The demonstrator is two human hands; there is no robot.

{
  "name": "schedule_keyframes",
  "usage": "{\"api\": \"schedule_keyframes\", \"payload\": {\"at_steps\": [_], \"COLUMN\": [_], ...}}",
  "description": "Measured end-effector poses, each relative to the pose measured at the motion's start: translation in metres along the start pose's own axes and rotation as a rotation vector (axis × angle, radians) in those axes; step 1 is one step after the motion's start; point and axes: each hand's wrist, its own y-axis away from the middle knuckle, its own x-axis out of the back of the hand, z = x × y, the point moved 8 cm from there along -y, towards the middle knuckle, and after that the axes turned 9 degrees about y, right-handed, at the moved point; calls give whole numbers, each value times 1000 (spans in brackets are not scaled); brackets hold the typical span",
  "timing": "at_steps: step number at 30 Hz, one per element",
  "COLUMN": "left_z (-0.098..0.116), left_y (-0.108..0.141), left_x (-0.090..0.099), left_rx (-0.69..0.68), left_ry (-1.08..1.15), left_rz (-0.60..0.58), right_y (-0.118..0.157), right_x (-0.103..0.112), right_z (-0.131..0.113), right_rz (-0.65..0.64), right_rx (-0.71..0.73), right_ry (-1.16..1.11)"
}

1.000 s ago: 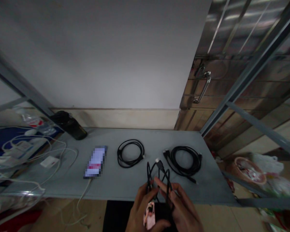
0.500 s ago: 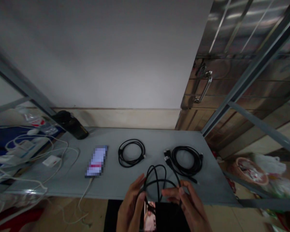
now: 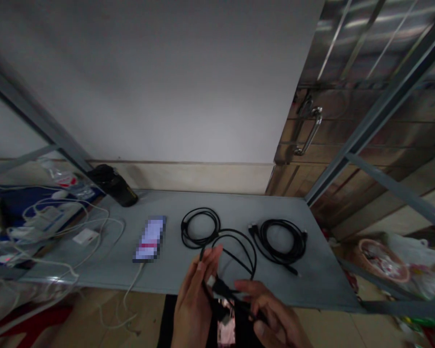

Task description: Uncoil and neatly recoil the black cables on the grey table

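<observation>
Three black cables sit at a gray table [image 3: 311,275]; the left hand [image 3: 194,309] closes its fingers on the held cable [image 3: 239,233] near a plug; the right hand [image 3: 271,311] curls around its end; the cable's loop rises over the table, between one coiled cable [image 3: 199,228] and another coiled cable [image 3: 281,240].

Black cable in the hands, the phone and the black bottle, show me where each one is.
black cable [image 3: 239,232], head view, top of its loop
phone [image 3: 150,238], head view, middle of its screen
black bottle [image 3: 115,189], head view, middle of its body
</observation>
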Motion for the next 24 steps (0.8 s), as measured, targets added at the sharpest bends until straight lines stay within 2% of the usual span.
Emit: {"api": "schedule_keyframes", "payload": {"at_steps": [2, 5, 8, 10, 13, 18, 21, 24], "left_z": [6, 10, 6, 2, 1, 8, 7, 17], "left_y": [0, 4, 13, 22, 35, 48, 44, 29], "left_x": [-20, -43, -49, -50, -49, -44, -25, 3], "left_rx": [28, 89, 165, 212, 238, 100, 89, 136], "left_ry": [-7, -233, -409, -410, -402, -309, -328, -238], "left_rz": [-51, -150, -285, -390, -478, -473, -409, -261], "right_y": [1, -1, -6, -9, -12, -15, -17, -17], "right_x": [-12, -25, -22, -18, -15, -14, -6, 23], "right_z": [1, -1, -4, -6, -4, -8, -18, -15], "right_rz": [-2, -18, -17, -46, -71, 0, 35, 161], "right_rx": [10, 23, 6, 1, -36, -71, -32, -67], "right_ry": [-35, -63, -17, 15, 13, 53, 94, 166]}}
